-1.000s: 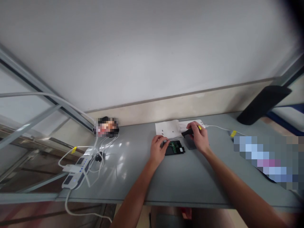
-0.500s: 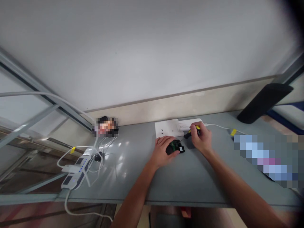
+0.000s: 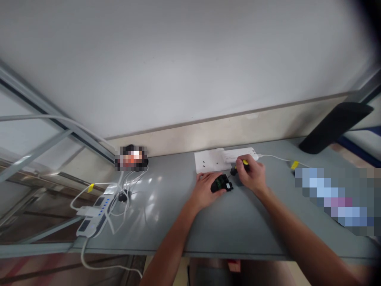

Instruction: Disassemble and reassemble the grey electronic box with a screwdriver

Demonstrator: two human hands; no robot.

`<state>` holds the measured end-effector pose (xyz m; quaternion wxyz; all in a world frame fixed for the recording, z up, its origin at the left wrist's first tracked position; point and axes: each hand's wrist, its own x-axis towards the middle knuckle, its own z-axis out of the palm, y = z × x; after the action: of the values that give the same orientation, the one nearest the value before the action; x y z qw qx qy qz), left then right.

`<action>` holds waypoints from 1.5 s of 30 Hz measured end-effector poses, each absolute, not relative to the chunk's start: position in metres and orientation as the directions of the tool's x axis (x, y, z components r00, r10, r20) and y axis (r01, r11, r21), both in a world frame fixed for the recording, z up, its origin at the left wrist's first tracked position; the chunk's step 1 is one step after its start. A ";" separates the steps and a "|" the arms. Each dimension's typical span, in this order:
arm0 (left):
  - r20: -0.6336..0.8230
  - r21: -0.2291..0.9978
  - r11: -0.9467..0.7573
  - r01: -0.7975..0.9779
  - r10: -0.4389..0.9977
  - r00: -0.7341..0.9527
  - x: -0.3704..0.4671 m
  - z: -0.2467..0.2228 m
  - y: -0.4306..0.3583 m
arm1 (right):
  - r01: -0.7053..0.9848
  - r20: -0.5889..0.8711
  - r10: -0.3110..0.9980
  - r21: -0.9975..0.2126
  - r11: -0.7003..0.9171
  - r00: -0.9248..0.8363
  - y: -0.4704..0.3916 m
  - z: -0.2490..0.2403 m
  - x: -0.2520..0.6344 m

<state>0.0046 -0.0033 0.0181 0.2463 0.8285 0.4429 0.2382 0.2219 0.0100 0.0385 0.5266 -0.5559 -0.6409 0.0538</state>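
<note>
Fingers and thumb of my left hand [image 3: 204, 191] are closed around a small black device with a green circuit board [image 3: 226, 186], steadying it on the grey table. In my right hand [image 3: 253, 174] is a screwdriver [image 3: 235, 171] with a black and yellow handle. Its shaft points left toward the device's upper edge; whether the tip touches cannot be made out. Just behind the device lies a white sheet of paper [image 3: 209, 157] carrying several tiny dark pieces, which look like screws [image 3: 204, 163]. A white rectangular box [image 3: 230, 155] with a cable sits beside the paper.
At the left edge of the table [image 3: 166, 230] lies a white power strip [image 3: 89, 227] with plugs and tangled white cables. A dark cylindrical object [image 3: 330, 129] leans at the back right. Blurred-out items lie at the right and back left. A wall [image 3: 190, 71] rises behind.
The right hand and screwdriver have shifted slightly. The device sits a little further right in view, with the left hand still on it. The camera view has moved a little.
</note>
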 end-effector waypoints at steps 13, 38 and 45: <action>0.192 0.634 -0.480 0.606 0.857 0.479 0.005 0.016 -0.003 | 0.549 0.520 0.852 -0.730 0.406 0.061 0.012 0.049 0.220; 0.217 0.606 -0.499 0.620 0.853 0.475 0.005 0.010 0.001 | -0.023 0.376 0.894 -0.924 0.383 -0.242 0.005 0.071 0.185; 0.248 0.622 -0.516 0.588 0.843 0.478 0.006 0.010 0.000 | -0.193 0.368 0.908 -0.923 0.332 -0.198 0.011 0.069 0.189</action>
<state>0.0059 -0.0002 0.0097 0.2339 0.8272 0.4325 0.2720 0.1895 0.0109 0.0693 0.5575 -0.3000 -0.5959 0.4941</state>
